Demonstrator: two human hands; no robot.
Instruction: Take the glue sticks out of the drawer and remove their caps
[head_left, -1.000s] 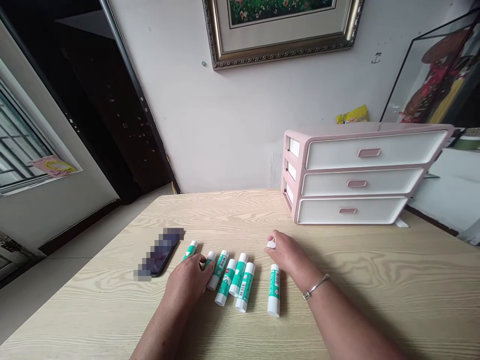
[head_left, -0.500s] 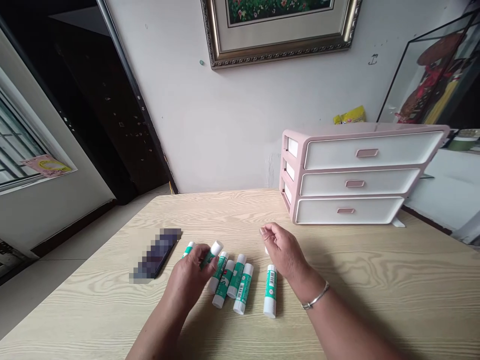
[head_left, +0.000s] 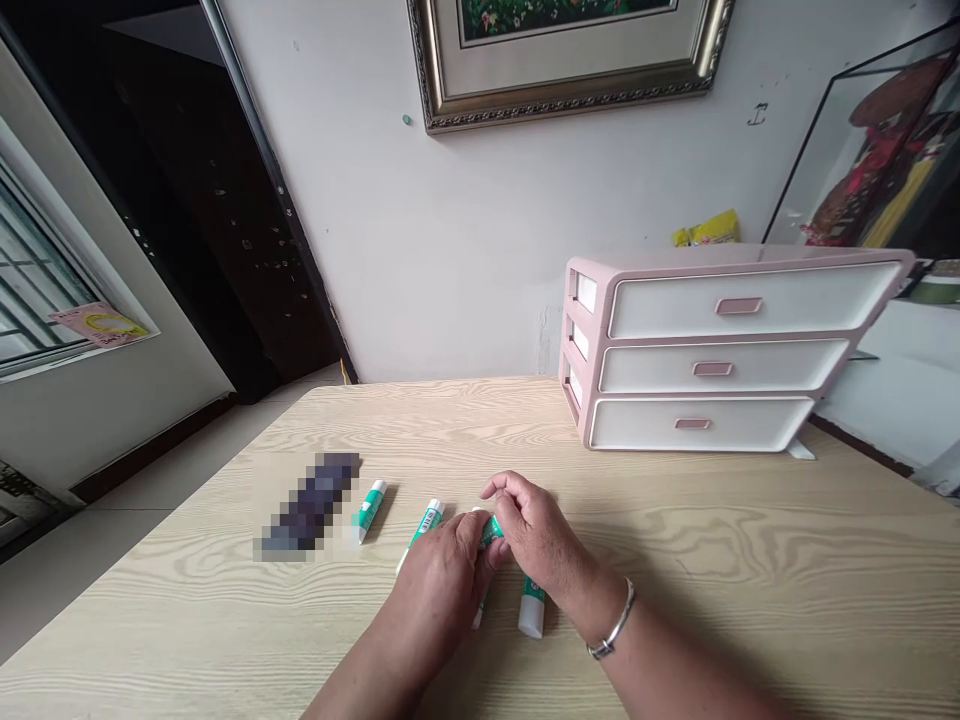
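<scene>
Both my hands meet over a row of green-and-white glue sticks on the wooden table [head_left: 750,560]. My left hand [head_left: 442,580] is closed around one glue stick [head_left: 491,530], whose green body shows between the hands. My right hand [head_left: 536,535] pinches the end of that same stick with bent fingers; a silver bracelet sits on its wrist. One glue stick [head_left: 369,508] lies apart to the left, another [head_left: 424,525] by my left knuckles, and a third [head_left: 532,610] pokes out under my right hand. Other sticks are hidden beneath the hands.
A dark phone [head_left: 307,503], blurred, lies left of the glue sticks. A pink three-drawer organiser [head_left: 720,350] stands at the back right with all drawers closed. A framed picture hangs on the wall; a dark doorway is at the left.
My left hand picked a glue stick out of the row and brought it rightward. My right hand came left from beside the single stick and closed its fingers on the lifted stick's end.
</scene>
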